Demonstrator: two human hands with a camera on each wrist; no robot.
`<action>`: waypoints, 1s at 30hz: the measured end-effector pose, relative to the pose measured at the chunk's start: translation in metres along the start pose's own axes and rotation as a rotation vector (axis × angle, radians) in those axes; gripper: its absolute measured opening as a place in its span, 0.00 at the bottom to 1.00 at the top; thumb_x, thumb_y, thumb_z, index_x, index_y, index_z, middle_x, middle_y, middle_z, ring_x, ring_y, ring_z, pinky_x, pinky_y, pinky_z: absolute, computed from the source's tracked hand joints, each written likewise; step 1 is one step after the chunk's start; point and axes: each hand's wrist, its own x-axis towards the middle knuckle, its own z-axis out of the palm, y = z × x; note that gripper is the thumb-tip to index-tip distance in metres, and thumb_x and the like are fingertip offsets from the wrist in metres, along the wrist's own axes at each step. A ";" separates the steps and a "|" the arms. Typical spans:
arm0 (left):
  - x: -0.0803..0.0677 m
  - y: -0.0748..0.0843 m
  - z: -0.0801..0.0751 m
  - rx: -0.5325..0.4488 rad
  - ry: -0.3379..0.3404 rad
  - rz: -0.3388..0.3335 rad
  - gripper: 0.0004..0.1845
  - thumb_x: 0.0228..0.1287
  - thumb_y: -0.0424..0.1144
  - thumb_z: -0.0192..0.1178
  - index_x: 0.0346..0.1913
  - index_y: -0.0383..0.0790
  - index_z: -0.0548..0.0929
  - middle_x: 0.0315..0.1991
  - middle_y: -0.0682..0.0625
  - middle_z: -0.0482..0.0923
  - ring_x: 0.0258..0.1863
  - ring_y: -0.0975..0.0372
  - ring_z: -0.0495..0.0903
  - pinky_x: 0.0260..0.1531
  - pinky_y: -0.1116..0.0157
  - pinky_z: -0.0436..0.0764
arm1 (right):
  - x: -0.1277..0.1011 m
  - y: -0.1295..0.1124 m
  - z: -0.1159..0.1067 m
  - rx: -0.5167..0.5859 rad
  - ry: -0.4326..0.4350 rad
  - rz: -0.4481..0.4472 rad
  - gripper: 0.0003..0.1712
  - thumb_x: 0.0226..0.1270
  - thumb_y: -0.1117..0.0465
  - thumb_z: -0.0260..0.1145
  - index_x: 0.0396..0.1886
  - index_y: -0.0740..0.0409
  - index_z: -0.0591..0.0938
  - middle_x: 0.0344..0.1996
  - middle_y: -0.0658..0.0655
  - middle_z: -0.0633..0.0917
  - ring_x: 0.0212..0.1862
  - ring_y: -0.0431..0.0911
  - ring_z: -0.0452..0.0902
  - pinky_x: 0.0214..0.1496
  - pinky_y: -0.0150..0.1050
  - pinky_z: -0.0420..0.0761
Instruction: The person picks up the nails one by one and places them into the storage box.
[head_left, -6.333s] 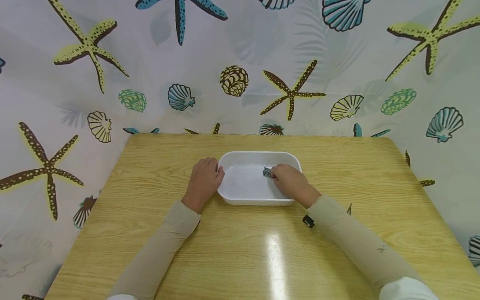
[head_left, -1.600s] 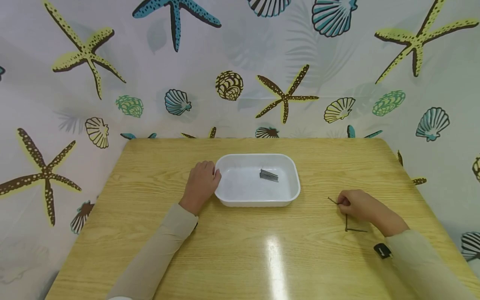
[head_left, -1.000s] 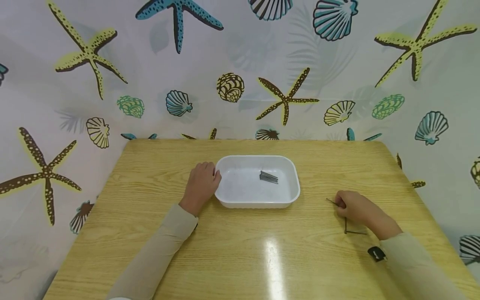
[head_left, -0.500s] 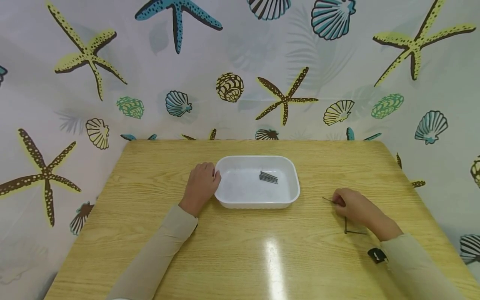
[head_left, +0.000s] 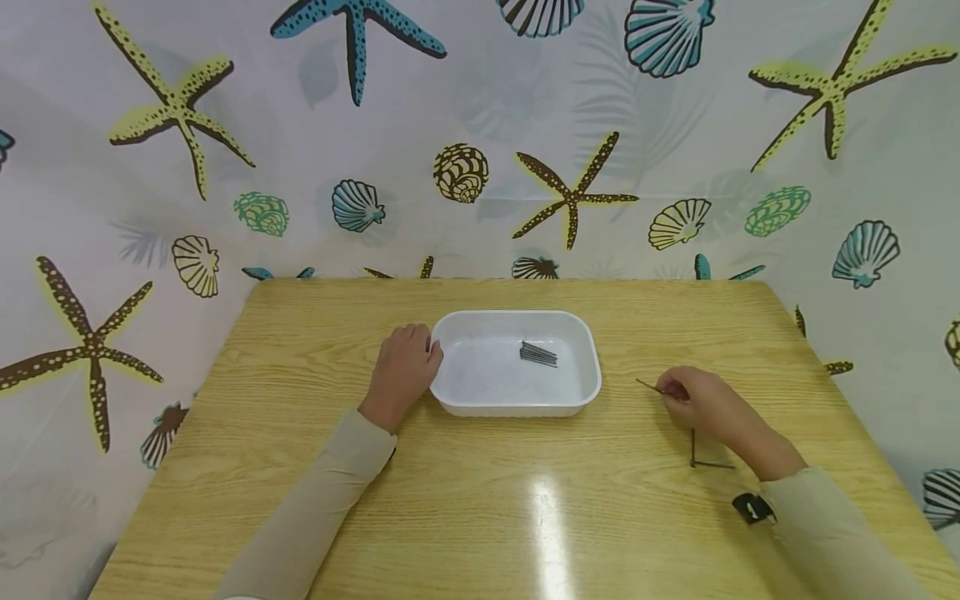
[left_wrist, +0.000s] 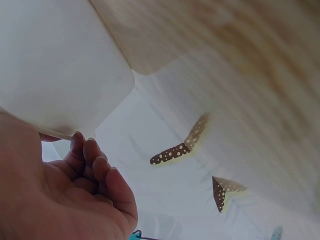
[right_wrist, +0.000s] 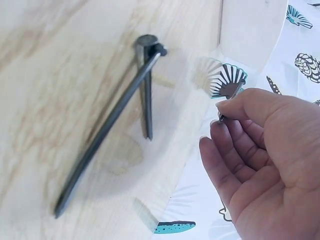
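Observation:
A white tray (head_left: 457, 398) stands mid-table with several dark nails (head_left: 538, 354) lying in its right half. My left hand (head_left: 429, 346) holds the tray's left end, fingers curled against its rim (left_wrist: 55, 134). To the right of the tray, my right hand (head_left: 663, 392) pinches one nail (head_left: 647, 387) between thumb and forefinger, its tip pointing left and just above the wood. In the right wrist view the right hand (right_wrist: 220, 122) pinches near that nail's head. Two more nails (head_left: 701, 457) lie crossed in an L just in front of this hand, also plain as two nails (right_wrist: 125, 115) close up.
The wooden table (head_left: 525, 517) ends near the seashell-print curtain (head_left: 465, 167) at the back and on both sides. A small black clip (head_left: 750, 507) sits at my right sleeve cuff.
The right hand left the tray, went to the loose nails on the right, picked one up, and has carried it a little left and away. The left hand and tray have stayed put.

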 end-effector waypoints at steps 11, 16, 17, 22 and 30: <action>0.000 0.000 0.000 0.003 -0.007 -0.006 0.13 0.66 0.41 0.49 0.24 0.41 0.66 0.21 0.50 0.64 0.23 0.56 0.63 0.24 0.61 0.63 | 0.002 -0.013 -0.006 -0.003 0.043 -0.023 0.09 0.62 0.68 0.61 0.41 0.67 0.80 0.34 0.56 0.81 0.37 0.49 0.78 0.38 0.46 0.78; 0.001 0.000 0.000 0.009 -0.022 -0.013 0.13 0.67 0.41 0.48 0.24 0.41 0.66 0.21 0.50 0.64 0.23 0.56 0.64 0.25 0.61 0.63 | 0.004 -0.018 -0.009 -0.006 0.101 -0.078 0.09 0.61 0.70 0.62 0.42 0.66 0.80 0.34 0.57 0.82 0.36 0.48 0.79 0.37 0.45 0.78; 0.001 0.001 0.000 0.010 -0.023 -0.015 0.13 0.67 0.42 0.48 0.24 0.41 0.66 0.21 0.50 0.64 0.24 0.56 0.64 0.25 0.61 0.63 | 0.004 -0.019 -0.010 -0.004 0.109 -0.084 0.09 0.61 0.70 0.62 0.42 0.66 0.79 0.34 0.57 0.82 0.36 0.48 0.79 0.37 0.45 0.78; 0.001 0.001 -0.001 0.009 -0.028 -0.024 0.13 0.66 0.42 0.48 0.25 0.41 0.67 0.22 0.50 0.65 0.24 0.56 0.64 0.25 0.61 0.63 | 0.006 -0.026 -0.013 0.001 0.142 -0.099 0.08 0.62 0.69 0.62 0.41 0.64 0.80 0.35 0.56 0.82 0.36 0.48 0.78 0.38 0.47 0.78; 0.000 0.003 -0.003 -0.001 -0.017 -0.014 0.13 0.66 0.41 0.49 0.24 0.41 0.67 0.22 0.50 0.65 0.24 0.56 0.64 0.25 0.61 0.63 | 0.015 -0.041 -0.018 -0.012 0.175 -0.134 0.07 0.62 0.67 0.63 0.40 0.60 0.80 0.35 0.54 0.82 0.37 0.46 0.78 0.38 0.46 0.78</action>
